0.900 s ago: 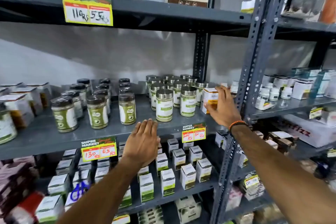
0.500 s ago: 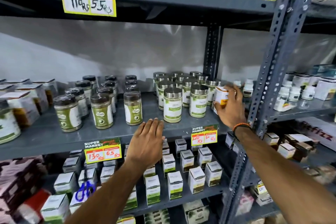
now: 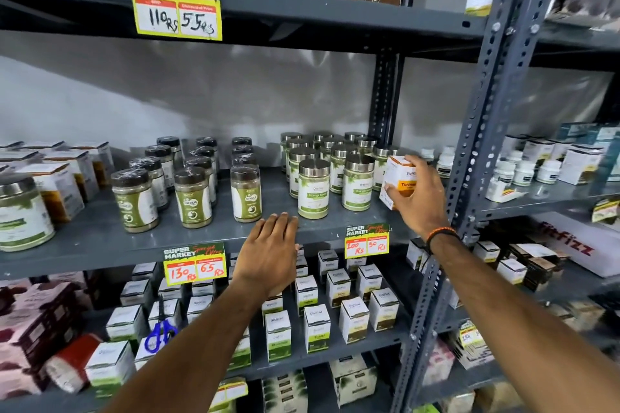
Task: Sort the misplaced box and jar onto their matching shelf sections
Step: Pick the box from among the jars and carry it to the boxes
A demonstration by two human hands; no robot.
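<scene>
The right hand (image 3: 419, 198), right of centre in the frame, is closed around a white and orange box (image 3: 399, 178): the thumb presses the box's lower front and the fingers wrap over its top and far side. The box stands at the right end of the middle shelf (image 3: 100, 238), just beside the silver-lidded jars (image 3: 313, 189) with pale green labels, and looks slightly tilted; whether its base rests on the shelf cannot be told. An orange and black band (image 3: 441, 235) circles that wrist.

The left hand (image 3: 270, 256), at the centre of the frame, is open and flat with the fingers together, holding nothing. Its fingertips lie at the front edge of the middle shelf, below the gap between the silver-lidded jars and the dark-lidded jars (image 3: 193, 196).

The dark-lidded jars stand in rows left of centre on the same shelf. Further left are white boxes with orange-brown sides (image 3: 63, 184), and at the far left edge a larger silver-lidded jar (image 3: 21, 211) stands among them.

Yellow price tags hang from the shelf edges: one reading 130 and 65 (image 3: 194, 263) left of the left hand, one reading 100 and 50 (image 3: 367, 241) below the right hand, and one reading 110 and 55 (image 3: 177, 7) on the upper shelf at upper left. Below the middle shelf, small white boxes with green bands (image 3: 317, 327) stand in rows, with blue-handled scissors (image 3: 159, 334) among them at lower left. A grey perforated upright (image 3: 483, 131) runs down the right of the frame.
</scene>
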